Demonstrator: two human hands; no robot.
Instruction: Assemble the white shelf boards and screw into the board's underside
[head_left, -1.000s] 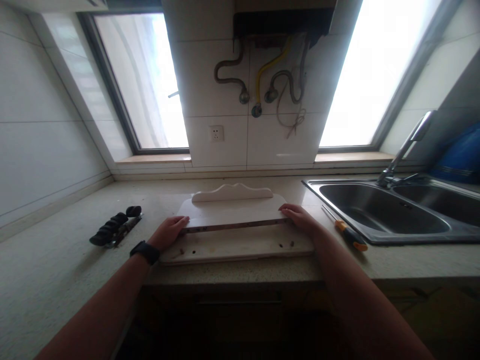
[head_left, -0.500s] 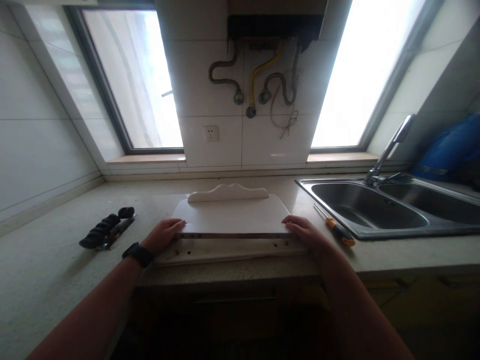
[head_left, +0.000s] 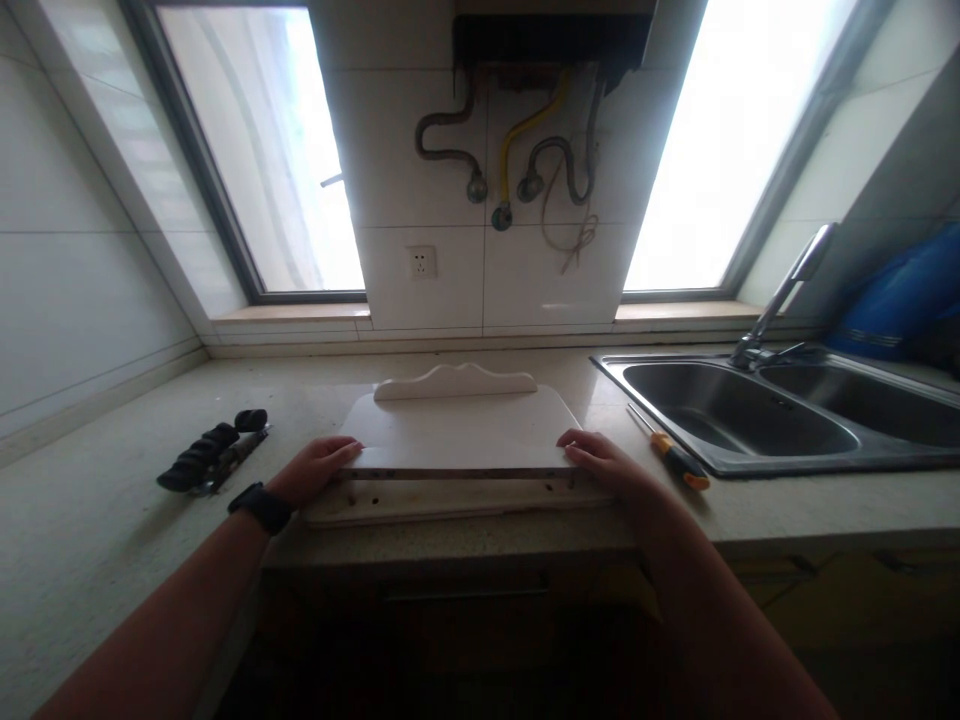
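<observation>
A white board with a wavy raised strip along its back edge lies on the countertop before me. My left hand grips its left front corner, thumb on top and the other fingers mostly hidden. At the opposite corner, my right hand is closed on the board in the same way. Below the board's front edge shows a second white panel with small holes. Whether the two pieces touch all along I cannot tell.
A screwdriver with an orange and black handle lies beside the steel sink. Several black-handled tools rest on the left of the counter. A faucet rises behind the sink. Pipes and a socket are on the wall.
My left hand has shifted slightly left and the right hand slightly left too, both still on the board. The board has barely moved; the view has tilted a little.
</observation>
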